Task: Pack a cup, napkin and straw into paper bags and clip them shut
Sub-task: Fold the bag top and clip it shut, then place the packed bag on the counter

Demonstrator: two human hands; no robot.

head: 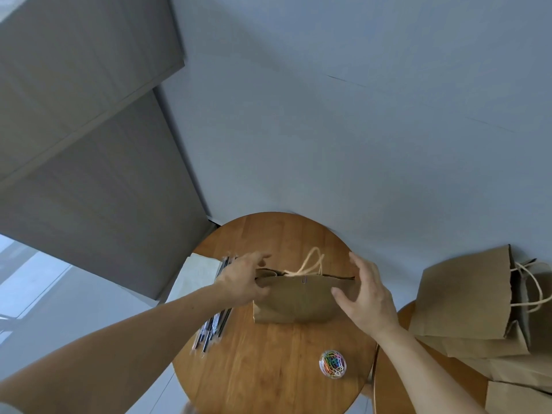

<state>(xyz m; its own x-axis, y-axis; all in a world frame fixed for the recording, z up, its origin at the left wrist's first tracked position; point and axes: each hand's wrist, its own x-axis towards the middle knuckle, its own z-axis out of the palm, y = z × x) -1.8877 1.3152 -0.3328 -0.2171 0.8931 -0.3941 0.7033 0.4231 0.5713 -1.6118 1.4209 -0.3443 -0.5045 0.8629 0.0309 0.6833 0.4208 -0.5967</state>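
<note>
A brown paper bag (298,300) stands in the middle of a round wooden worktop (268,369). Its mouth is pressed flat and a paper clip (304,279) sits on the top edge, just below the twine handles (313,261).

The left hand (242,282) takes the bag's left end in a narrow grip, thumb in front and fingers behind. At the bag's right end the right hand (364,294) has a wide grip: its thumb touches the front and its fingers are spread.

Left of the bag lie dark straws (215,324) and white napkins (197,273). Nearer the person than the bag is a tub of coloured clips (333,363). Further paper bags (466,300) are piled well to its right.
</note>
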